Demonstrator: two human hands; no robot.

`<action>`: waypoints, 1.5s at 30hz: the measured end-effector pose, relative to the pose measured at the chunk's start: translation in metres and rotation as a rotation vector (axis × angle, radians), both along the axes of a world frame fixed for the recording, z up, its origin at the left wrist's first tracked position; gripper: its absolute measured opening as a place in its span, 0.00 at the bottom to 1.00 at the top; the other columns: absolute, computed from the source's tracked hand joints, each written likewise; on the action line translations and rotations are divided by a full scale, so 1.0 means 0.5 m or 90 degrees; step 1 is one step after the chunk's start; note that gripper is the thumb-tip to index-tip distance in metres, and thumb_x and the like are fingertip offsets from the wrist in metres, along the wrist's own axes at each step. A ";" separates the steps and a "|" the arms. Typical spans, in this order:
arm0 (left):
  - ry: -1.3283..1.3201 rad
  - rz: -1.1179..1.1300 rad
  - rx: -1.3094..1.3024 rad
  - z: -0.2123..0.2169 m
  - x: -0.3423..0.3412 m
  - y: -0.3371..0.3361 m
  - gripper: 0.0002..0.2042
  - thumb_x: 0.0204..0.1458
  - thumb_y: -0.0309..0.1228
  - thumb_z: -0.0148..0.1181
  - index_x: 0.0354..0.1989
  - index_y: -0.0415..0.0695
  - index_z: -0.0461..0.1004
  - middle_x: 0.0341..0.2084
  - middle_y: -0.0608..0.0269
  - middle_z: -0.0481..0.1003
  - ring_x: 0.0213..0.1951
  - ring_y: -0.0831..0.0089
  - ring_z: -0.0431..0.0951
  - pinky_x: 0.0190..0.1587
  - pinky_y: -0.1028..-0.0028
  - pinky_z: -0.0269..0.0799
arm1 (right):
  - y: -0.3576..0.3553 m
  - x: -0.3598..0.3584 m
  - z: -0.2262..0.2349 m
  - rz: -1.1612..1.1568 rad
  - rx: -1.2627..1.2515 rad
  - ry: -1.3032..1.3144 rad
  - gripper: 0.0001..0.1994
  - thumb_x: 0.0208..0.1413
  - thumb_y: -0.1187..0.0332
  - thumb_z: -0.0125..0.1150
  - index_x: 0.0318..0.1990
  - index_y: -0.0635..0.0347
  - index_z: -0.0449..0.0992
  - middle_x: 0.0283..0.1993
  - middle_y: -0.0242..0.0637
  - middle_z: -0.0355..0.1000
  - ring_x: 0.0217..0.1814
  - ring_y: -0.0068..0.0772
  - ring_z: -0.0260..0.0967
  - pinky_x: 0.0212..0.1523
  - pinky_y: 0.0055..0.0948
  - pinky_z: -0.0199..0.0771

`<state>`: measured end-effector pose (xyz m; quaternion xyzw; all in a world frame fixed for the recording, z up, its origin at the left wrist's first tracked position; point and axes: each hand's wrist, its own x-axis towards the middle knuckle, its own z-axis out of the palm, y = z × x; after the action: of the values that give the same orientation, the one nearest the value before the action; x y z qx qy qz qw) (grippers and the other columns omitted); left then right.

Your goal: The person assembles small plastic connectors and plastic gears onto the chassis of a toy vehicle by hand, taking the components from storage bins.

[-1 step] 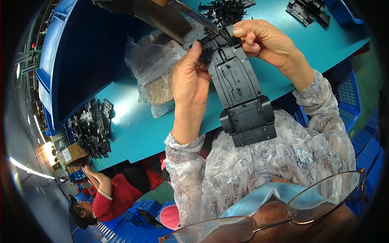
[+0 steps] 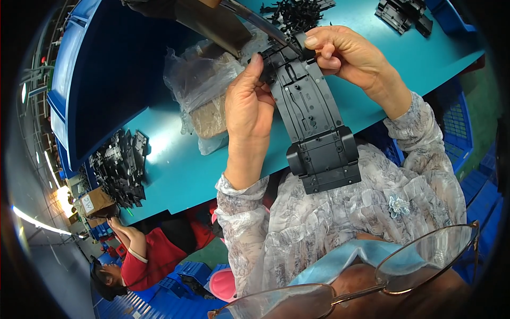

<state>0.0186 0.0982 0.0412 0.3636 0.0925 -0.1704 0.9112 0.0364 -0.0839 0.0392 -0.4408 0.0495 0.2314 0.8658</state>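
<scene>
A long black plastic chassis part (image 2: pixel 311 106), with two rounded bulges at its near end, is held in both hands above the table edge. My left hand (image 2: pixel 247 106) grips its far left corner, thumb on top and fingers underneath. My right hand (image 2: pixel 342 53) pinches the far right corner between thumb and bent fingers. From the top edge a slim metal rod (image 2: pixel 263 24) slants down to the far end of the part between my hands. Whether its tip touches the part I cannot tell.
On the teal table (image 2: pixel 178 183) lie a plastic-wrapped brown block (image 2: pixel 210 117), a heap of small black pieces (image 2: pixel 297 13) and stacked black parts (image 2: pixel 119 165). More black parts (image 2: pixel 404 16) lie far right. A large blue bin (image 2: pixel 74 80) stands left. A person in red (image 2: pixel 159 258) works lower left.
The near end of the chassis part has swung very slightly to the left. Both hands keep their grip.
</scene>
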 end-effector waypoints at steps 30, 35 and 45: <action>0.010 0.043 0.063 0.005 -0.002 -0.020 0.10 0.48 0.33 0.52 0.29 0.37 0.70 0.25 0.61 0.72 0.27 0.76 0.72 0.27 0.76 0.69 | -0.006 -0.004 0.007 -0.029 -0.016 0.006 0.08 0.43 0.72 0.57 0.16 0.57 0.67 0.13 0.22 0.57 0.13 0.11 0.51 0.15 0.11 0.50; 0.020 0.056 0.062 0.007 -0.004 -0.017 0.10 0.47 0.33 0.53 0.28 0.37 0.70 0.24 0.61 0.72 0.25 0.76 0.71 0.26 0.77 0.69 | -0.004 -0.004 0.013 -0.021 -0.017 0.001 0.08 0.43 0.72 0.56 0.16 0.57 0.67 0.13 0.22 0.57 0.13 0.11 0.51 0.16 0.11 0.50; 0.000 0.045 0.070 0.000 -0.003 -0.013 0.11 0.46 0.36 0.54 0.25 0.40 0.69 0.19 0.68 0.67 0.20 0.81 0.64 0.24 0.80 0.65 | -0.004 -0.005 0.014 -0.031 -0.013 -0.006 0.05 0.42 0.74 0.56 0.28 0.62 0.68 0.12 0.18 0.57 0.10 0.08 0.48 0.12 0.08 0.46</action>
<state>0.0173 0.0917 0.0412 0.4093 0.1147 -0.1330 0.8953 0.0337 -0.0859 0.0461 -0.4492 0.0582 0.2074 0.8671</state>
